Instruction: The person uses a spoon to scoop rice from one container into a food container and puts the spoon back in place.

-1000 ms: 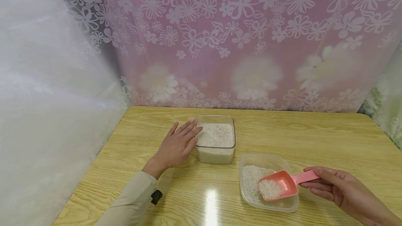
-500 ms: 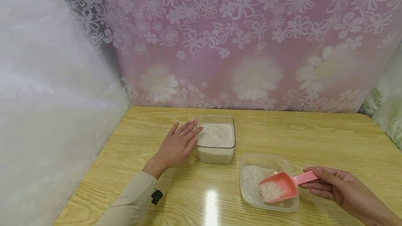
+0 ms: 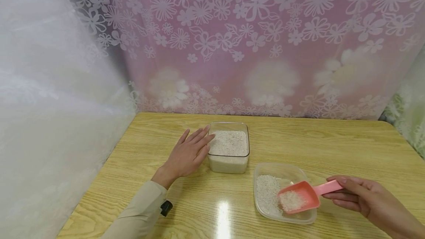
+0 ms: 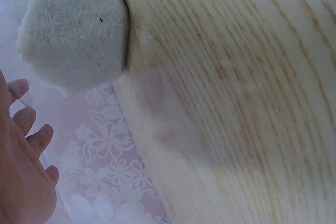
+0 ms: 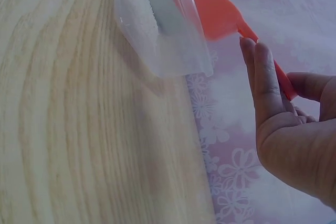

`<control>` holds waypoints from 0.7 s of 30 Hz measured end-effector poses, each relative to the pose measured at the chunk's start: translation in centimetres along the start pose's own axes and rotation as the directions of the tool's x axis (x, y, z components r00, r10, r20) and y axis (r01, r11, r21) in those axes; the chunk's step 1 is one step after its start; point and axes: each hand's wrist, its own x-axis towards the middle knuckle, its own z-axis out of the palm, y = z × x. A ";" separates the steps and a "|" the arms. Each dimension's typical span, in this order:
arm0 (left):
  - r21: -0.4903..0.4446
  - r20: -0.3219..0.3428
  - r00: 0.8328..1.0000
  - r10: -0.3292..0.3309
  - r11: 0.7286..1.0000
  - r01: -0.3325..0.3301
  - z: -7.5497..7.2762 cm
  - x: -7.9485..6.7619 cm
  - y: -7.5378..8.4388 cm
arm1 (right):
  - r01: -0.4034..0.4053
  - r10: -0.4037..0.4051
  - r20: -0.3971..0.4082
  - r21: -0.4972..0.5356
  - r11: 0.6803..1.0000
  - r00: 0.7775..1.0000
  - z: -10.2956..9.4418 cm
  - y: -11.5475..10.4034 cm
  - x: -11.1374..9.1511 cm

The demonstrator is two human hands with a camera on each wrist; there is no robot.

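Pink scoop and right hand have shifted slightly toward the person's right since half a second ago, while the left hand stays where it was. Thumb and fingers of the right hand pinch the end of the scoop's handle, so the scoop's bowl lies just beyond the fingertips, on their left. That bowl tilts over the right part of the shallow plastic tub, its front edge next to the tub's rice; some loose rice sits in it. Whether the bowl touches the tub is unclear.

Left-hand fingers are extended and slightly spread, gripping nothing, with the fingertips at the near-left rim of the square clear container. More rice fills much of that container, which stands behind and left of the tub, close but apart. Both rest on the wood-grain bench, before a pink floral curtain.
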 end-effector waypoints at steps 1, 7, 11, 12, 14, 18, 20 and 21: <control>0.001 0.003 1.000 -0.002 1.000 0.002 0.0 0.0 0.0 | 0.009 -0.009 -0.001 -0.004 1.000 1.000 0.0 -0.1 0.0; 0.001 0.003 1.000 -0.001 1.000 0.001 0.0 0.0 0.0 | 0.026 -0.028 -0.046 -0.048 0.999 0.999 0.0 -0.4 -0.4; -0.006 -0.003 1.000 0.003 1.000 -0.003 0.0 0.0 0.0 | 0.030 -0.033 -0.048 -0.058 0.998 0.998 0.2 -0.6 -0.7; -0.005 0.000 1.000 -0.001 1.000 0.001 0.0 0.0 0.0 | 0.036 -0.039 -0.045 -0.063 0.997 0.998 0.2 -0.6 -0.7; -0.007 0.000 1.000 -0.001 1.000 0.001 0.0 0.0 0.0 | 0.048 -0.051 -0.042 -0.073 0.996 0.998 0.3 -0.7 -0.7; -0.014 0.001 1.000 -0.004 1.000 0.004 0.0 0.0 0.0 | 0.059 -0.065 -0.054 -0.107 0.993 0.996 0.6 -0.8 -0.8; -0.016 0.001 1.000 -0.005 1.000 0.005 0.1 0.0 0.0 | 0.056 -0.065 -0.067 -0.127 0.990 0.996 0.6 -0.8 -0.9; -0.016 0.003 1.000 -0.006 1.000 0.006 0.0 0.0 0.0 | 0.055 -0.066 -0.073 -0.140 0.989 0.995 0.6 -0.9 -1.0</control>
